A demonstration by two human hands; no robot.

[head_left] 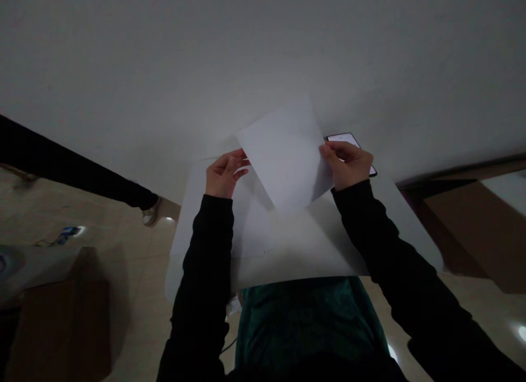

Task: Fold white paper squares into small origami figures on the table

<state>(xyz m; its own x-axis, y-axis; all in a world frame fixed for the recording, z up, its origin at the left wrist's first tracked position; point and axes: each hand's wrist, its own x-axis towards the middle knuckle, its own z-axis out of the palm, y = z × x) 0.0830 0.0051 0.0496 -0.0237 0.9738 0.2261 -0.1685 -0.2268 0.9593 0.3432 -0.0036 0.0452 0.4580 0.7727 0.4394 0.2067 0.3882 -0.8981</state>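
I hold a white sheet of paper (285, 157) up over a small white table (312, 250), tilted so one corner points down. My left hand (224, 174) pinches its left edge with the fingers closed on it. My right hand (347, 164) grips its right edge, thumb on top. Both sleeves are black. A dark phone (347, 139) lies on the table just behind my right hand, partly hidden by it.
A white wall (263, 58) rises right behind the table. Another person's leg in dark trousers (74, 168) and a light shoe (151, 213) stand at the left on a beige tiled floor. Brown furniture (468, 228) sits at the right, a brown box (57, 327) at lower left.
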